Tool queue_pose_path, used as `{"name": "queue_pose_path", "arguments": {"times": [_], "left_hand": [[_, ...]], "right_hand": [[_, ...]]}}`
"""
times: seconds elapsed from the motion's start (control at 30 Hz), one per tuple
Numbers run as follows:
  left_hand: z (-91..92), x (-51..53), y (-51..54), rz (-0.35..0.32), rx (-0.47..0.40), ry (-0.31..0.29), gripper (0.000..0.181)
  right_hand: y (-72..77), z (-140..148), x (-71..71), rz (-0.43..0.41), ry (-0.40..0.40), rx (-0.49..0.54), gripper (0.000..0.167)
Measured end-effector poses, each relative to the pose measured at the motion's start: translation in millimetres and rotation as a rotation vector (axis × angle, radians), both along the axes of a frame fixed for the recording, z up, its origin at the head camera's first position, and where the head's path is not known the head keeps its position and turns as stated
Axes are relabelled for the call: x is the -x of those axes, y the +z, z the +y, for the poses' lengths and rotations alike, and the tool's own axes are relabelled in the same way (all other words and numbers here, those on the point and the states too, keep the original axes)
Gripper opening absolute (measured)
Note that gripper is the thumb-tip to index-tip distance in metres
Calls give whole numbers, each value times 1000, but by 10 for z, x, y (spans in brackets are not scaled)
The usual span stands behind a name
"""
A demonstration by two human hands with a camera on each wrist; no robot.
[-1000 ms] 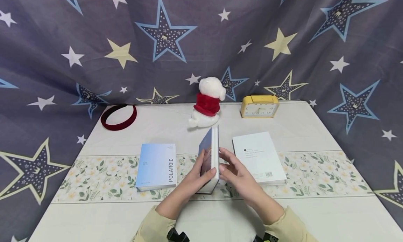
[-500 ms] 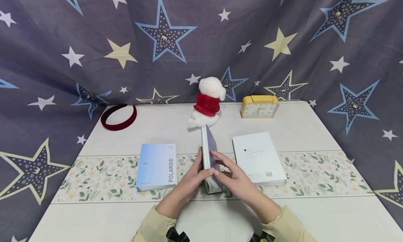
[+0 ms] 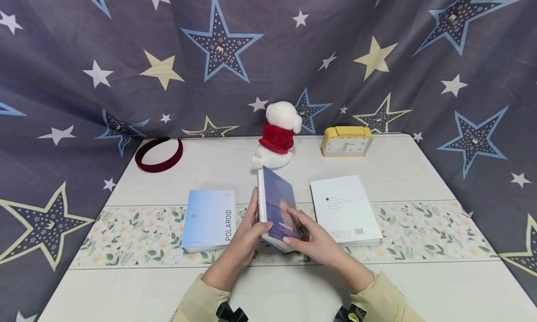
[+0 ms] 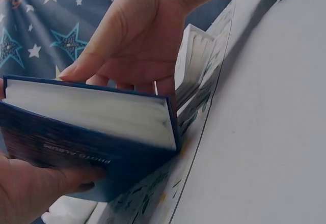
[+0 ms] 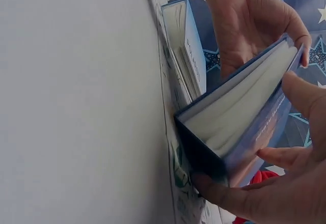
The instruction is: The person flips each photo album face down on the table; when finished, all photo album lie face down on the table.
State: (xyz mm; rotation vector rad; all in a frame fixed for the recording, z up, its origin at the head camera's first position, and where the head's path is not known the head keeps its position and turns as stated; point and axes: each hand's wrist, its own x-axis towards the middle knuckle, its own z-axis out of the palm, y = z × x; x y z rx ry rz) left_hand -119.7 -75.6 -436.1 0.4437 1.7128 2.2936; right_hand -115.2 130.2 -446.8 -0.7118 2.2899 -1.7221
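Note:
A dark blue photo album is held tilted above the table in the head view, its printed cover turned up and to the right. My left hand grips its left side, thumb along the edge and fingers behind it. My right hand holds the cover side, with fingertips on the cover and thumb near the lower edge. White page edges show between the covers in both wrist views, where the album sits between the two hands. The left fingers behind the album are partly hidden.
A light blue POLAROID book lies left of the hands, and a white book with a barcode lies right. Behind are a dark red headband, a white plush toy in red and a yellow clock.
The album has turned from nearly upright on edge, its left side facing me, to a tilt with the opposite cover showing. Both hands have shifted with it; the right fingers now lie on that cover.

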Motion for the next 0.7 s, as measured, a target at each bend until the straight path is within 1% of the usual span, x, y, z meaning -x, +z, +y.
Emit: {"name": "queue_pose_path", "arguments": {"times": [0.1,0.17,0.23,0.43,0.57,0.7], "left_hand": [[-43,0,-10,2,-20,6,96],[-71,7,-19,12,-30,4,95],[-95,13,-25,17,-41,1,94],[-145,23,-34,16,-28,-9,83],[-167,10,-32,-9,-26,-16,80],[-182,11,-38,-42,-9,-15,77]], "right_hand": [[-3,6,11,51,-10,-36,75],[3,7,14,66,-25,-62,76],[10,11,10,58,-54,-100,75],[51,25,-23,9,-140,-218,70],[70,32,-44,-1,-175,-279,68],[86,42,-56,-4,-187,-315,67]]}}
